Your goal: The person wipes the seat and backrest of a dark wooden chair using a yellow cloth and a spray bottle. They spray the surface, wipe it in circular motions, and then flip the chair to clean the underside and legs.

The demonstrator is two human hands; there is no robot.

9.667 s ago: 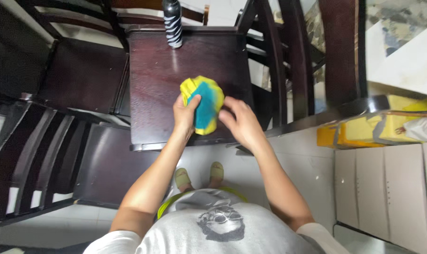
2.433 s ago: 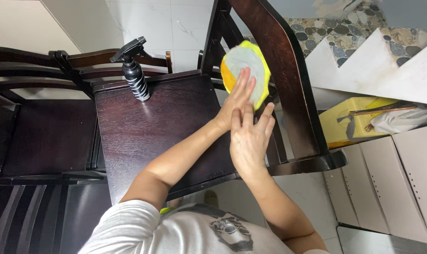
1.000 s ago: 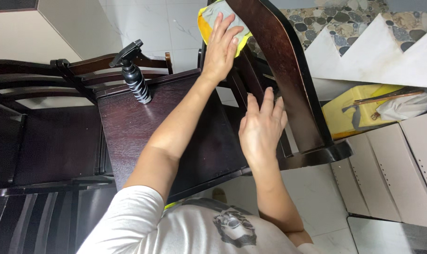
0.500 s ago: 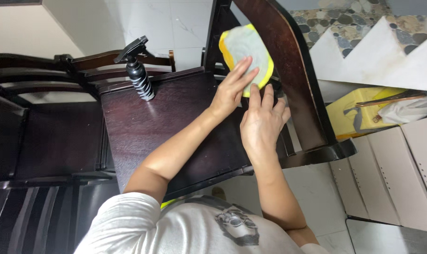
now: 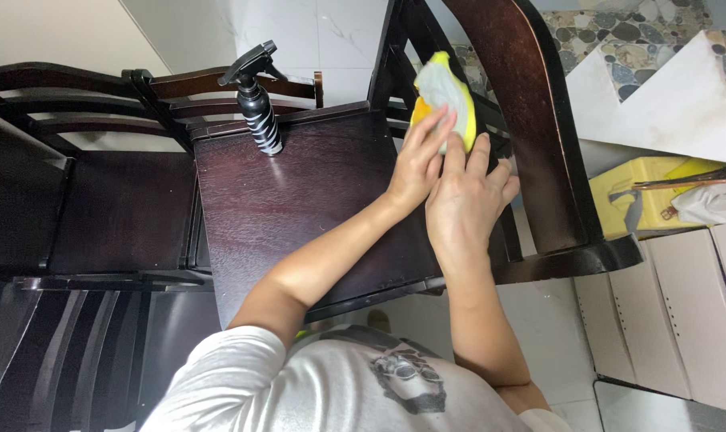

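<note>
My left hand (image 5: 417, 164) presses a yellow and grey cleaning cloth (image 5: 445, 94) against the slats of a dark wooden chair back (image 5: 539, 120). My right hand (image 5: 465, 210) lies just below and to the right of it, fingers spread, resting against the lower slats with a fingertip touching the cloth's edge. The chair's dark seat (image 5: 315, 200) stretches to the left under my left forearm. A black spray bottle with a zebra-striped body (image 5: 261, 112) stands upright at the seat's far edge.
More dark wooden chairs (image 5: 99, 208) stand close on the left and lower left. White stair steps (image 5: 659, 104) rise at the right, with a yellow bag (image 5: 635, 196) and pale cardboard boxes (image 5: 675, 312) beside the chair. The floor is pale tile.
My left hand has slid the cloth down the chair back from its top to the lower slats. My right hand has stayed against the slats, shifting slightly up to meet the cloth.
</note>
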